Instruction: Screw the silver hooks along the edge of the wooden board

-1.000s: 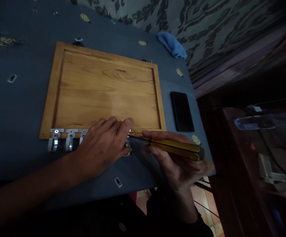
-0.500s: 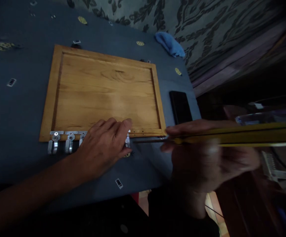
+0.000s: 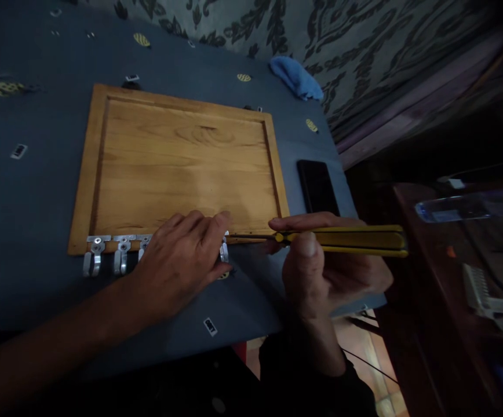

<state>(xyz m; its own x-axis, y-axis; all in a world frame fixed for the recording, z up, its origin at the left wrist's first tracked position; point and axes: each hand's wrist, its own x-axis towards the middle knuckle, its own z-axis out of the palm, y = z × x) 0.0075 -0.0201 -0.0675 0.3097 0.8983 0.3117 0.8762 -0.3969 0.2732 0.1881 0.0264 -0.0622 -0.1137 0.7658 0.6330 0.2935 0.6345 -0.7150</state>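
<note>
- Screwdriver (image 3: pixel 351 240), gripped in your right hand (image 3: pixel 334 269), runs its shaft along the near edge toward your left hand (image 3: pixel 182 266).
- Board (image 3: pixel 186 162) lies flat on the cloth (image 3: pixel 21 202), metal hooks (image 3: pixel 97 246) lining that edge.
- Step in hand appears to be screw work at the right-most hook (image 3: pixel 224 252); your next move calls for a seated tip and steady pressure.
- Your left hand covers the tip and middle hooks; whether it pinches anything, I cannot tell.

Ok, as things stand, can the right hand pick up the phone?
Probably not without letting go first: the right hand is wrapped around the yellow-handled screwdriver. Otherwise the way looks free, as the phone lies just beyond that hand with nothing seen resting on it.
</note>
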